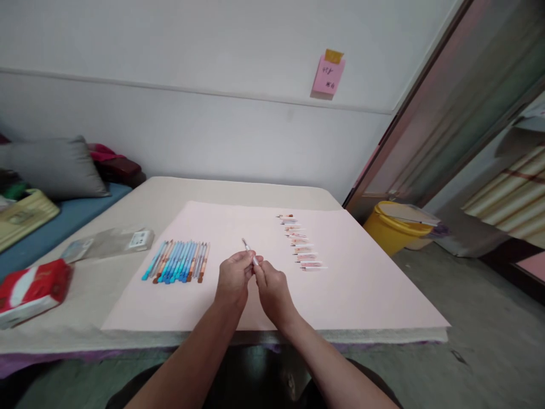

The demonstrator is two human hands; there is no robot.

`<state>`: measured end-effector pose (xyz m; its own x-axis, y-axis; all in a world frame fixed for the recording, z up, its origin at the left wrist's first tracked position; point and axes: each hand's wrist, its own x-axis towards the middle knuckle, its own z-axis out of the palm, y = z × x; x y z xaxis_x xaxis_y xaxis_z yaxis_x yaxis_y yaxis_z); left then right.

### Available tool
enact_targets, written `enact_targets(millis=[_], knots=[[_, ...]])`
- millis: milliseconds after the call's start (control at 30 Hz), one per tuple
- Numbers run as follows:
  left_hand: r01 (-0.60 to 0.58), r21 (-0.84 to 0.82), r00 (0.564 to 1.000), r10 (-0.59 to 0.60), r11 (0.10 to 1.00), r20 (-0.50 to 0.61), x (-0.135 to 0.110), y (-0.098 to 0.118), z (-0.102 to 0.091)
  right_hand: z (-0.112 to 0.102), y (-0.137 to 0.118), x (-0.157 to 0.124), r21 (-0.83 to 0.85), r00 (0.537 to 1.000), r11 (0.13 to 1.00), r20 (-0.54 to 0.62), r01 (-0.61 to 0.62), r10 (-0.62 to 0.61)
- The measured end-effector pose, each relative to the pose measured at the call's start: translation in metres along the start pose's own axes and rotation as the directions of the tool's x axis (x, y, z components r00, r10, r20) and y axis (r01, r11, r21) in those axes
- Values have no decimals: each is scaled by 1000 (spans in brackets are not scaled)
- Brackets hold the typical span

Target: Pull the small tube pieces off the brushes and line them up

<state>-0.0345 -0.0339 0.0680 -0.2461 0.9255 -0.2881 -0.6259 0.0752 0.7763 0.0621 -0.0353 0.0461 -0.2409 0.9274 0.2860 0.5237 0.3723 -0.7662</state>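
Observation:
Both of my hands meet above the pink sheet (255,221), near its front half. Between them is a slim pen (248,247) with a pale barrel, its narrow tip pointing away from me. My left hand (233,278) pinches it near the front. The fingers of my right hand (275,289) close round its rear part. To the left lies a row of several blue, grey and brown pens (181,261). On the right, several short white pieces with dark points (303,250) run in a slanting column; their exact kind is unclear.
A clear plastic wrapper (113,243) and a red tissue pack (34,289) lie on the left of the cream tabletop (238,190). Behind stands a white wall with a pink note (328,74). A yellow bin (389,227) is on the floor at right.

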Motion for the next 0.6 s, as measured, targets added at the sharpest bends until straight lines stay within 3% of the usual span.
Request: enact_targets(millis=[67, 200, 400, 500, 600], knots=[[7, 5, 1000, -6, 1000, -17, -1, 0, 0, 1, 0, -2, -215, 998, 975, 8, 57, -56], [-15, 0, 999, 15, 1000, -40, -2, 0, 1, 5, 0, -3, -544, 991, 831, 10, 120, -137], [-31, -33, 994, 27, 999, -108, -2, -3, 5, 9, -1, -3, -731, 955, 662, -47, 166, -292], [-26, -28, 990, 22, 999, -136, -1, -4, 5, 10, -1, -4, -694, 960, 698, -41, 173, -279], [4, -16, 994, -6, 1000, -106, 2, -4, 2, 6, 0, -2, -431, 993, 899, -45, 76, -106]])
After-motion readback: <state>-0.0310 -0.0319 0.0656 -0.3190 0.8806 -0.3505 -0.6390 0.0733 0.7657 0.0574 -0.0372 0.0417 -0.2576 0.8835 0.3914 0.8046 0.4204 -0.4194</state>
